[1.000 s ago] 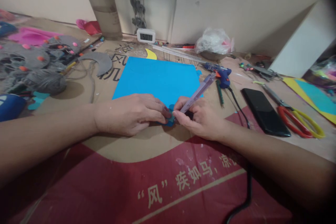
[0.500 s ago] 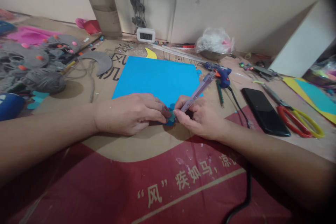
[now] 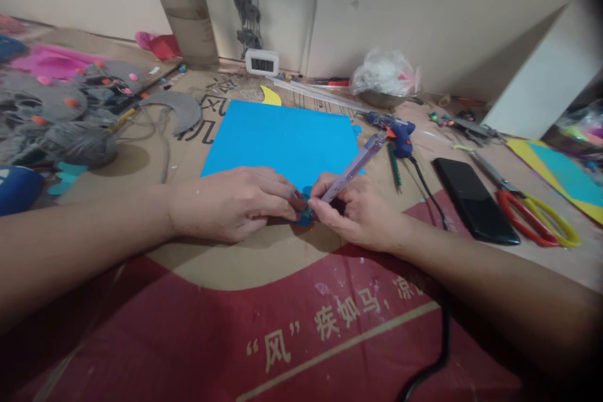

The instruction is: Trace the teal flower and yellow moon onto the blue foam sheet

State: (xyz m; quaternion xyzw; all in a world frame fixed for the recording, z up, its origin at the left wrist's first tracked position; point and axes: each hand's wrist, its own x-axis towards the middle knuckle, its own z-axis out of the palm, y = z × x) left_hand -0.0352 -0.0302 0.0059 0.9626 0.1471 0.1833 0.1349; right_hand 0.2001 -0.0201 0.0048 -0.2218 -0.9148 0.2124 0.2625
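Bright blue sheet (image 3: 282, 138), pale purple pen (image 3: 352, 169)

A slim translucent purple pen (image 3: 354, 168) is gripped in the right hand (image 3: 365, 210), low over the near edge of a flat bright-blue rectangular sheet (image 3: 287, 138), on which the left hand (image 3: 240, 202) is rested. A yellow paper crescent (image 3: 271, 97) is seen behind the sheet. To the right, a blue corded glue gun (image 3: 401, 138), a dark green pencil (image 3: 394, 168), a black rectangular phone (image 3: 475, 201) and red-and-yellow-handled metal scissors (image 3: 527, 217) are laid out.
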